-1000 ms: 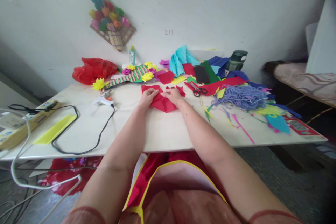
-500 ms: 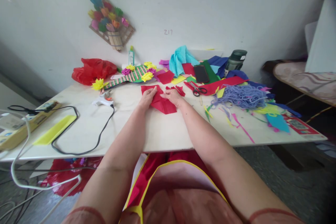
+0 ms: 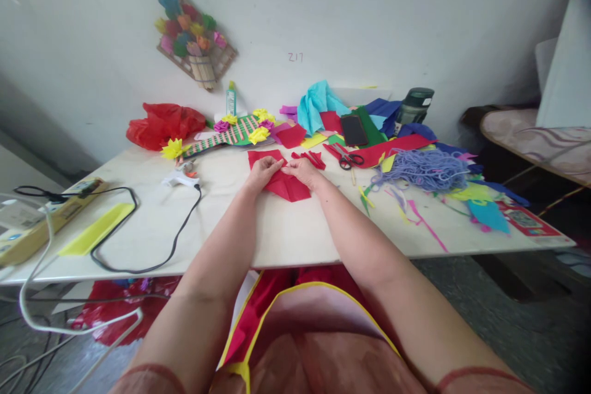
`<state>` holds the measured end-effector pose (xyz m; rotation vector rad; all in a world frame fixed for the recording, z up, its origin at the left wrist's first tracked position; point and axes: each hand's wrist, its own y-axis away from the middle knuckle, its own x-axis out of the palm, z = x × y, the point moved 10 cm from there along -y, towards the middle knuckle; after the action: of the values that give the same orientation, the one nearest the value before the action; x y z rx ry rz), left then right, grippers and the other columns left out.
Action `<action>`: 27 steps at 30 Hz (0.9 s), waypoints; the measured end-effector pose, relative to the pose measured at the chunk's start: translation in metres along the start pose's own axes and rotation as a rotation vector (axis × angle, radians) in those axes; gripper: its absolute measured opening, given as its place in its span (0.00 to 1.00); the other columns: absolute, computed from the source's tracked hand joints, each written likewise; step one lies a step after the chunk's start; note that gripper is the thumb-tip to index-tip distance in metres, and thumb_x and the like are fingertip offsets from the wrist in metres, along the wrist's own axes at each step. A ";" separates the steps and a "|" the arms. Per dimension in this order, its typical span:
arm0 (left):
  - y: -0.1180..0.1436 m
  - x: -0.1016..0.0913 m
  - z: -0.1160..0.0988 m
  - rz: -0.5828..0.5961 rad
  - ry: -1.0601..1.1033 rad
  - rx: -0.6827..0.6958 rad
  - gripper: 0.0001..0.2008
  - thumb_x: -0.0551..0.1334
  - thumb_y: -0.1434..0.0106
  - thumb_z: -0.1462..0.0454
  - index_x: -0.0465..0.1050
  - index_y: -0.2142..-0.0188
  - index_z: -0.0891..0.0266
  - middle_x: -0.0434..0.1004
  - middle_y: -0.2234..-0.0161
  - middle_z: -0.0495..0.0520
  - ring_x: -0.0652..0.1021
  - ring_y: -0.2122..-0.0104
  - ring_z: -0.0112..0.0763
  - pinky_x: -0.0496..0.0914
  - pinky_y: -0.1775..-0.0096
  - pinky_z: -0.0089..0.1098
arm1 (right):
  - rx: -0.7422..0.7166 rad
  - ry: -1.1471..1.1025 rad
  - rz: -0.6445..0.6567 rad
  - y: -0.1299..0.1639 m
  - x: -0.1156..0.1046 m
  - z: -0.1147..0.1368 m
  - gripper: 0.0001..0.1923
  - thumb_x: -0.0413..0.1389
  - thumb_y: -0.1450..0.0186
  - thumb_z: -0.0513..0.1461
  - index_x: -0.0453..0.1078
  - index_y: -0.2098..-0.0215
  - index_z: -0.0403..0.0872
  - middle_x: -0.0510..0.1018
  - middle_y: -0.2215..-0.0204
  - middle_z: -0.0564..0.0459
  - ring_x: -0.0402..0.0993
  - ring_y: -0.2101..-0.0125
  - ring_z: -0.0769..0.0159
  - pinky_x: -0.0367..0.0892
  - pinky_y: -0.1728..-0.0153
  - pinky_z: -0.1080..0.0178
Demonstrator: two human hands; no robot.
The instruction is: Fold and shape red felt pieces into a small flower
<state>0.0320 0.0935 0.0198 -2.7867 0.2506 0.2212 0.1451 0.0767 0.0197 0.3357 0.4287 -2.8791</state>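
Red paper (image 3: 287, 185) is pinched at frame center on the table (image 3: 286, 228) by the left hand (image 3: 262, 171) and right hand (image 3: 302, 170), fingertips nearly touching. Scissors (image 3: 348, 158) are seen just right of the hands, purple yarn (image 3: 427, 169) further right.

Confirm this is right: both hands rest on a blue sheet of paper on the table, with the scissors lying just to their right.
Not quite. In the head view the left hand and right hand rest on red paper, not blue. The scissors do lie to their right on the table.

- Home craft corner: white surface (image 3: 286, 234) against a plain wall.
- Strewn coloured paper sheets (image 3: 318, 104), black-handled scissors (image 3: 346, 159), white glue gun (image 3: 181, 179).
- Paper-flower plaque (image 3: 194, 37) hung on wall.
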 end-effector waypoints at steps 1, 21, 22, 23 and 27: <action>0.000 -0.002 0.000 -0.021 0.006 0.001 0.18 0.65 0.50 0.52 0.62 0.79 0.63 0.63 0.83 0.45 0.62 0.82 0.20 0.55 0.80 0.24 | 0.006 0.003 -0.005 0.000 -0.001 -0.001 0.17 0.56 0.49 0.48 0.59 0.83 0.45 0.57 0.84 0.61 0.53 0.78 0.74 0.50 0.74 0.66; -0.003 -0.021 0.006 -0.204 -0.004 -0.040 0.19 0.64 0.50 0.51 0.60 0.80 0.62 0.63 0.83 0.45 0.63 0.83 0.21 0.55 0.81 0.24 | 0.031 0.037 -0.172 -0.006 -0.021 -0.011 0.20 0.56 0.50 0.53 0.60 0.81 0.46 0.56 0.84 0.61 0.52 0.80 0.73 0.51 0.76 0.66; -0.004 -0.022 0.006 -0.216 -0.006 -0.031 0.19 0.64 0.50 0.52 0.60 0.79 0.62 0.63 0.83 0.45 0.63 0.83 0.21 0.55 0.80 0.24 | 0.025 0.020 -0.179 -0.006 -0.022 -0.011 0.20 0.56 0.50 0.53 0.60 0.82 0.46 0.56 0.84 0.61 0.51 0.80 0.74 0.51 0.77 0.66; -0.004 -0.023 0.006 -0.227 -0.008 -0.026 0.18 0.64 0.49 0.52 0.61 0.79 0.62 0.63 0.83 0.45 0.63 0.83 0.21 0.55 0.80 0.24 | 0.020 0.006 -0.185 -0.006 -0.022 -0.010 0.20 0.56 0.50 0.53 0.60 0.82 0.46 0.55 0.84 0.61 0.51 0.80 0.74 0.51 0.77 0.67; -0.004 -0.025 0.006 -0.244 -0.002 -0.028 0.19 0.64 0.49 0.51 0.61 0.80 0.62 0.62 0.83 0.45 0.63 0.82 0.22 0.56 0.80 0.25 | 0.012 0.003 -0.211 -0.006 -0.025 -0.010 0.19 0.57 0.50 0.52 0.60 0.82 0.45 0.56 0.84 0.60 0.52 0.79 0.74 0.51 0.76 0.67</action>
<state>0.0081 0.1027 0.0198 -2.8109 -0.0936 0.1681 0.1692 0.0899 0.0184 0.3135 0.4742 -3.0870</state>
